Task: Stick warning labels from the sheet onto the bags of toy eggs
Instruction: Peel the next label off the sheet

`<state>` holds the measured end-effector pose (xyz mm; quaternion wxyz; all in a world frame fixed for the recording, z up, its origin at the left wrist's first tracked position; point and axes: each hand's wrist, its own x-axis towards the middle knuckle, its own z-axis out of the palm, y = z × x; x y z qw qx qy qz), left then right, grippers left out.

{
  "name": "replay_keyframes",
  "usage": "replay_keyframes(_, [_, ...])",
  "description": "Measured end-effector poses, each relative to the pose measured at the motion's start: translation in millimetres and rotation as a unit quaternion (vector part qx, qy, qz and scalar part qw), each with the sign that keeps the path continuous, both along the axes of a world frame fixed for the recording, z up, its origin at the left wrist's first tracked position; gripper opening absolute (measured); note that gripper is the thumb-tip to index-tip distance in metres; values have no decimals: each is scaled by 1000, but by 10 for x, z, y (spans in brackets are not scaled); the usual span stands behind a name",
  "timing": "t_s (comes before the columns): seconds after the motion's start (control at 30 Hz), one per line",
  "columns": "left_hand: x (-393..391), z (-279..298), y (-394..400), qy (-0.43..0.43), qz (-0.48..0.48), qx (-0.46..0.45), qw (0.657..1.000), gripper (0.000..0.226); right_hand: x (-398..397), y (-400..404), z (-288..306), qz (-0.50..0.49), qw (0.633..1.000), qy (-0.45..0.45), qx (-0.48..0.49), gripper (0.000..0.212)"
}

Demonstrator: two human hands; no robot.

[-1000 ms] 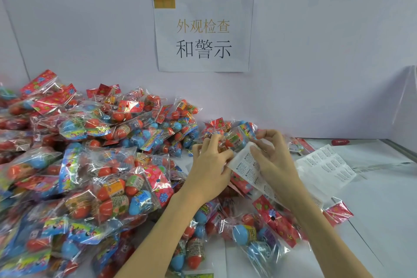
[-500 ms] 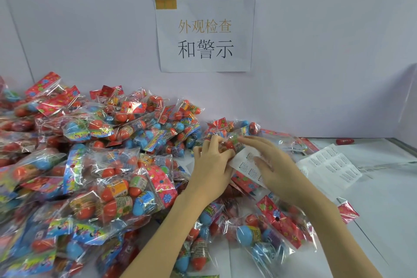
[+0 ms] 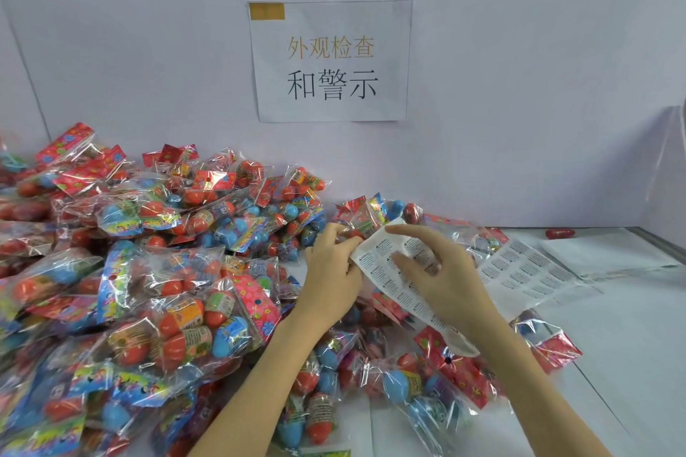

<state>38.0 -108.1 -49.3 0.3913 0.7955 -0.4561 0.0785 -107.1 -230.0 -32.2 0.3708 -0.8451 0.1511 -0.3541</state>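
A white sheet of warning labels (image 3: pixel 386 273) is held between both hands above the table's middle. My left hand (image 3: pixel 332 271) pinches its upper left corner, fingers curled. My right hand (image 3: pixel 441 278) lies over the sheet, with the index finger stretched along its top edge and the thumb pressing the printed face. A clear bag of red and blue toy eggs (image 3: pixel 375 215) lies just behind the sheet, touching my left fingertips. More bags (image 3: pixel 419 382) lie under my forearms.
A big heap of egg bags (image 3: pixel 148 271) fills the left half of the table. A second label sheet (image 3: pixel 527 271) lies flat to the right on the white table (image 3: pixel 631 345). A loose red egg (image 3: pixel 560 233) sits by the back wall. A paper sign (image 3: pixel 330 59) hangs there.
My right hand has opened out over the label sheet, its index finger now stretched along the top edge. The sheet has flattened and tilted. My left hand stays at the corner.
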Motion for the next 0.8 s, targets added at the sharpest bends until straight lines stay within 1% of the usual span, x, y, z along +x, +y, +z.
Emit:
replay_keyframes(0.1, [-15, -20, -11, -8, -29, 16, 999, 22, -15, 3, 9, 16, 999, -18, 26, 43])
replay_keyframes(0.17, [-34, -28, -21, -43, -35, 17, 998, 18, -19, -15, 25, 28, 997, -43, 49, 43])
replay_keyframes(0.23, [-51, -24, -20, -89, -29, 12, 996, 22, -17, -31, 27, 47, 991, -65, 111, 42])
replay_keyframes(0.33, [-70, 2, 3, -152, -21, -16, 988, 30, -35, -36, 34, 49, 985, -62, 153, 40])
replay_keyframes(0.4, [-72, 14, 19, -197, -10, -22, 980, 28, -51, -38, 46, 63, 978, -65, 186, 39])
replay_keyframes(0.43, [-67, 13, 24, -201, -8, -21, 979, 24, -59, -43, 53, 74, 972, -67, 211, 38])
replay_keyframes(0.5, [-56, 5, 24, -164, -16, -3, 986, 17, -69, -51, 58, 101, 957, -81, 258, 35])
replay_keyframes(0.57, [-59, 6, 19, -107, -40, 15, 993, 19, -73, -50, 64, 119, 948, -95, 281, 31])
replay_keyframes(0.6, [-68, 10, 11, -79, -59, 20, 995, 23, -73, -48, 68, 118, 949, -93, 276, 29])
replay_keyframes(0.67, [-60, 12, 4, -38, -90, 32, 995, 34, -68, -65, 60, 106, 966, -62, 227, 28])
replay_keyframes(0.7, [-57, 3, 3, -31, -89, 37, 995, 32, -69, -79, 51, 101, 975, -39, 196, 29])
replay_keyframes(0.73, [-52, -15, -2, -36, -78, 39, 996, 25, -69, -92, 43, 97, 980, -21, 171, 30])
replay_keyframes(0.77, [-38, -35, -11, -46, -63, 37, 996, 21, -69, -104, 36, 94, 982, -16, 161, 31])
replay_keyframes(0.8, [-26, -46, -14, -55, -47, 32, 997, 25, -67, -110, 32, 90, 982, -25, 165, 32])
